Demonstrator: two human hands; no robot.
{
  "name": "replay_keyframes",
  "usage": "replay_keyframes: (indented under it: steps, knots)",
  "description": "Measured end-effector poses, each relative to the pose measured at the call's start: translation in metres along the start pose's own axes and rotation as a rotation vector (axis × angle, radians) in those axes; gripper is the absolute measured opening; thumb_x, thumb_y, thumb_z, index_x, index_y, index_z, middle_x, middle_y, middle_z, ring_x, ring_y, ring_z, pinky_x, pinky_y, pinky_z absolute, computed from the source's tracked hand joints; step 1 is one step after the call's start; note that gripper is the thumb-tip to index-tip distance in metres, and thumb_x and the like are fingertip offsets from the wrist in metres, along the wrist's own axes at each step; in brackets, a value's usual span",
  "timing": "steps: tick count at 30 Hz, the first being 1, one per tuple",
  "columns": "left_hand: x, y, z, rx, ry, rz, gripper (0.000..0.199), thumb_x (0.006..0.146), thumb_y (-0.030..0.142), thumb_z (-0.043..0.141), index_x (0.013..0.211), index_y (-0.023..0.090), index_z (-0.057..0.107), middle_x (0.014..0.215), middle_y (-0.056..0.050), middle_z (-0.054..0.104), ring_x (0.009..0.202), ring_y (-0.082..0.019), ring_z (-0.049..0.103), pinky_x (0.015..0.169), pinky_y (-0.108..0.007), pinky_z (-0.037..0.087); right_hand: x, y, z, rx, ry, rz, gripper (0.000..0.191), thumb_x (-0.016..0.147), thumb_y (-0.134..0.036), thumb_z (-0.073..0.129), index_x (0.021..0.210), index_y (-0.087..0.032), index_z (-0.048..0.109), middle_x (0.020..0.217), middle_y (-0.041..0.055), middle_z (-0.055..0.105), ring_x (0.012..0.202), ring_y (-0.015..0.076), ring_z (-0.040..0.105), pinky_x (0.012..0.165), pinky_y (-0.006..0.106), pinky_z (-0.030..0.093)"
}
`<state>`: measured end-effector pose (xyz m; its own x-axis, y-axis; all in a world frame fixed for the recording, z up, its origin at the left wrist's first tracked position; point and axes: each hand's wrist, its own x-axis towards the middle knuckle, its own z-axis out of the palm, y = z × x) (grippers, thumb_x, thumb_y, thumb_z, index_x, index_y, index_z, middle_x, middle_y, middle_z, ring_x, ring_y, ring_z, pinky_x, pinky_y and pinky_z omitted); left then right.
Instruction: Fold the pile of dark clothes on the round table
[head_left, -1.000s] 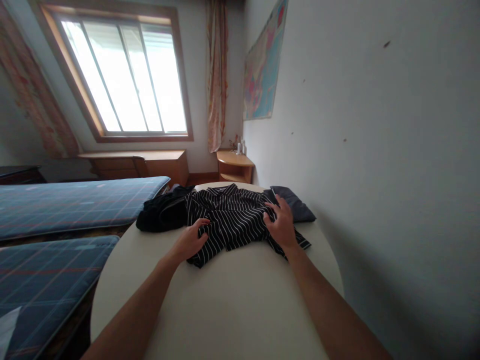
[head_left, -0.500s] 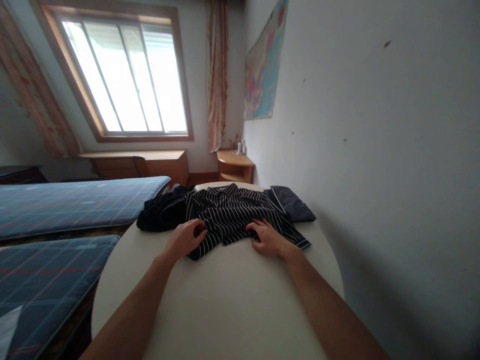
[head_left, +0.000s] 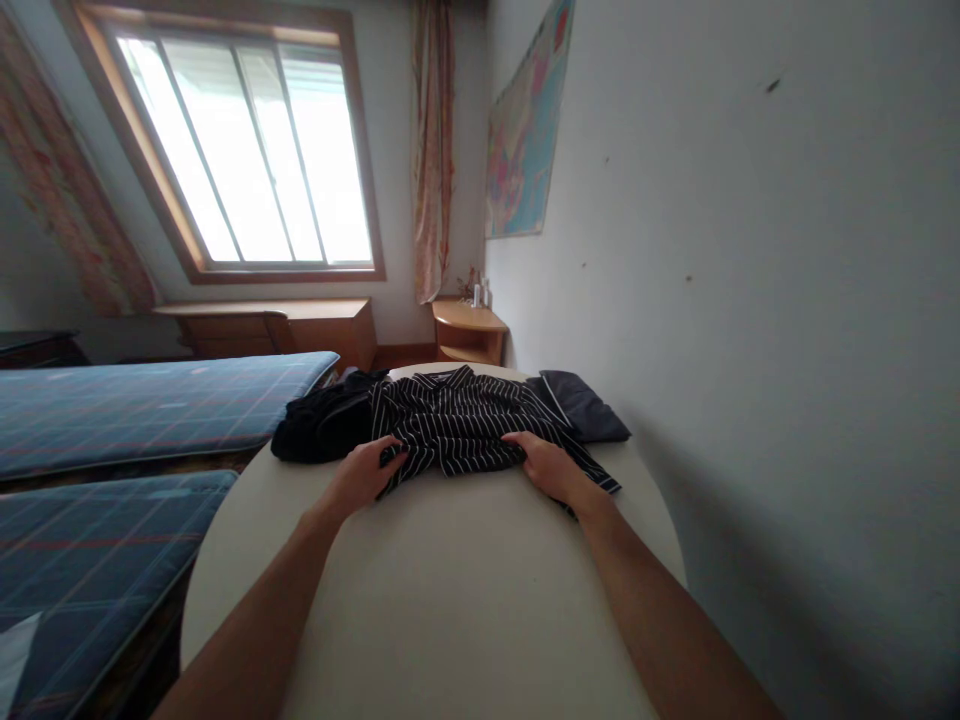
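Observation:
A black shirt with white stripes [head_left: 465,420] lies spread over the far part of the round white table [head_left: 450,590], its collar toward the window. At the shirt's near left edge, my left hand [head_left: 365,470] pinches the fabric between thumb and fingers. My right hand [head_left: 550,465] has its fingers closed on the cloth near the right side of the hem. Between the two hands the hem is gathered in folds. One sleeve reaches out past my right hand toward the table's right side.
Left of the shirt lies a heap of black clothing [head_left: 322,425]. A folded dark grey garment [head_left: 589,408] rests at the right, near the wall. Two beds with blue plaid mattresses [head_left: 150,410] stand close on the left. Behind are a desk [head_left: 330,312] and a corner shelf [head_left: 469,318].
Both hands have closed on the shirt. Its near hem has drawn up and away from me, and my right hand has shifted slightly to the right.

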<state>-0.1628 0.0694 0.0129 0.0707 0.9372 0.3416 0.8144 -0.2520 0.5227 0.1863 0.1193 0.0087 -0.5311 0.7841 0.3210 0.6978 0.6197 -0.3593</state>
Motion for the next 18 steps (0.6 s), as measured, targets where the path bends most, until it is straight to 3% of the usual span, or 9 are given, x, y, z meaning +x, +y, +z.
replay_keyframes:
  steps: [4, 8, 11, 14, 18]
  knots:
    - [0.004, 0.002, -0.005, -0.195, 0.199, -0.107, 0.047, 0.079, 0.06, 0.059, 0.092, 0.017, 0.069, 0.075, -0.002, 0.068, 0.069, -0.019, 0.061, 0.066, -0.027, 0.046, 0.0, 0.002, -0.005, 0.055, 0.113, 0.025, 0.059, 0.075, 0.002, 0.043, 0.129, -0.022, 0.05, 0.119, 0.005, 0.065, 0.097, 0.0184, 0.066, 0.091, 0.03, 0.046]
    - [0.005, 0.004, -0.003, -0.34, 0.173, -0.185, 0.054, 0.074, 0.066, 0.06, 0.088, 0.015, 0.071, 0.07, -0.002, 0.066, 0.067, -0.019, 0.059, 0.061, -0.026, 0.044, 0.001, 0.006, -0.01, 0.049, 0.308, 0.068, 0.044, 0.08, -0.004, 0.044, 0.12, -0.021, 0.052, 0.105, 0.0052, 0.066, 0.078, 0.0183, 0.064, 0.081, 0.031, 0.048]
    - [0.003, 0.005, 0.006, -0.243, 0.146, -0.174, 0.047, 0.077, 0.061, 0.059, 0.088, 0.017, 0.07, 0.075, -0.004, 0.068, 0.072, -0.02, 0.062, 0.065, -0.027, 0.044, 0.002, 0.008, -0.011, 0.009, 0.369, 0.022, 0.034, 0.079, -0.004, 0.044, 0.104, -0.021, 0.059, 0.106, 0.0064, 0.065, 0.095, 0.0207, 0.063, 0.089, 0.034, 0.047]
    - [-0.001, 0.008, 0.013, -0.083, 0.103, -0.121, 0.036, 0.083, 0.052, 0.057, 0.093, 0.02, 0.069, 0.077, -0.003, 0.07, 0.073, -0.02, 0.063, 0.068, -0.028, 0.044, 0.004, 0.008, -0.009, -0.046, 0.333, -0.044, 0.028, 0.076, -0.002, 0.047, 0.088, -0.021, 0.065, 0.106, 0.0065, 0.066, 0.104, 0.0212, 0.06, 0.097, 0.036, 0.044]
    - [-0.003, 0.01, 0.016, 0.022, 0.053, -0.099, 0.03, 0.086, 0.048, 0.056, 0.096, 0.022, 0.068, 0.076, -0.002, 0.069, 0.071, -0.02, 0.065, 0.067, -0.028, 0.043, 0.003, 0.002, -0.006, -0.088, 0.257, -0.105, 0.029, 0.073, -0.005, 0.057, 0.092, -0.023, 0.069, 0.107, 0.0053, 0.067, 0.107, 0.0224, 0.057, 0.101, 0.041, 0.039]
